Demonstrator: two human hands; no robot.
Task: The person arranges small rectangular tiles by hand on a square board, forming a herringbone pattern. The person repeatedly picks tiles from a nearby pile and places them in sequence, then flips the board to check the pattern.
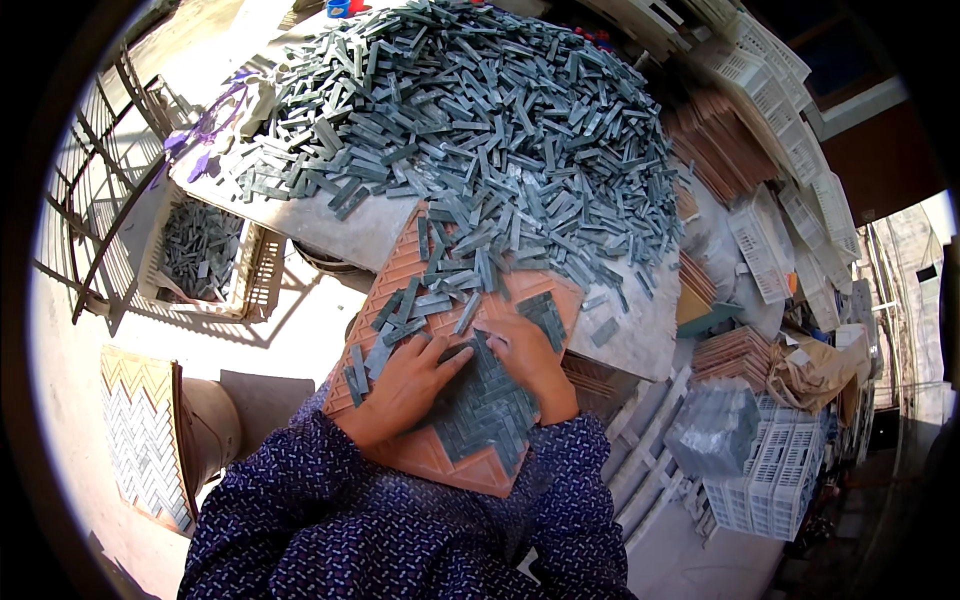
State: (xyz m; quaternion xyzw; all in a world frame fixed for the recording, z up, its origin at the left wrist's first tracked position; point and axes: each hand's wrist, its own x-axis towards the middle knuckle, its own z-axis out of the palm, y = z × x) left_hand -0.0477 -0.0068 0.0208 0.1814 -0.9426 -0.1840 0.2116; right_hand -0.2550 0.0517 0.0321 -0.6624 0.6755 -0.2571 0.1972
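Note:
An orange tray (pixel 478 478) with a moulded zigzag pattern lies tilted before me, against the near edge of the table. Dark green-grey stone strips (pixel 483 408) fill part of it in a herringbone layout. My left hand (pixel 412 385) rests over the tray, fingers spread, its thumb and forefinger touching the laid strips. Beside it my right hand (pixel 525 358) bends its fingers down onto the layout, thumb and fingertips close together; what is between them is too small to make out. Loose strips (pixel 400 320) lie across the tray's far left part, near my left fingers.
A large heap of stone strips (pixel 480 120) covers the table (pixel 640 335). At left stand a crate of strips (pixel 160 245) and a finished herringbone panel (pixel 150 440) leaning on a drum. Stacked orange trays (pixel 720 140), white crates (pixel 765 480) and plastic-wrapped packs (pixel 712 428) crowd the right.

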